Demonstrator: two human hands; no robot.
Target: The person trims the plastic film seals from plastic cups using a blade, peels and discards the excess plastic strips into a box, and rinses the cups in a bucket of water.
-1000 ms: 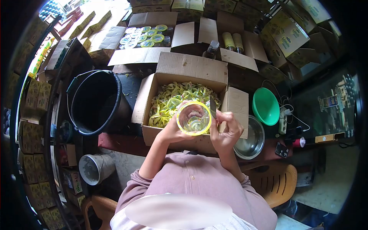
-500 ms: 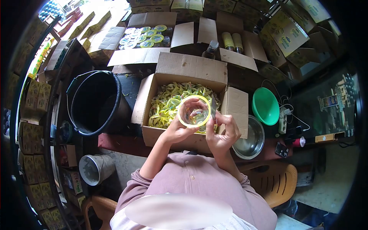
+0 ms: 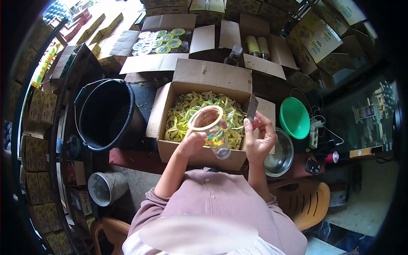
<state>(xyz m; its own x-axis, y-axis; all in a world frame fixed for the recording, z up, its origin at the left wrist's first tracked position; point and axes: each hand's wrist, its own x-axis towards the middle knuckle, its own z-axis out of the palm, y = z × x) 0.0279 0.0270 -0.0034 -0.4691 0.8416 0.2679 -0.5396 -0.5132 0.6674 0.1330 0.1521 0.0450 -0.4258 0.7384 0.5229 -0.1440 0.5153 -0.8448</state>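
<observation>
My left hand [image 3: 193, 142] is closed round a clear plastic cup [image 3: 218, 138] with a yellow rim and coloured print on its side. The cup is tilted, its mouth up and to the left, its base down and to the right. Between the thumb and fingers of my right hand [image 3: 260, 138] is a flat grey blade [image 3: 252, 108], pointing up and apart from the cup. Beneath both hands stands an open cardboard box [image 3: 204, 157], heaped with yellow-green plastic strips [image 3: 182, 114].
To the left is a large black bucket [image 3: 87, 138]; a grey bucket [image 3: 98, 191] is lower down. A green bowl [image 3: 294, 118] and a steel bowl [image 3: 282, 163] lie to the right. Farther back, an open box [image 3: 148, 63] holds lidded cups beside a bottle [image 3: 233, 55].
The cup has tipped so its printed side and base now show. My right hand has moved right, away from the rim, with the blade now in plain sight.
</observation>
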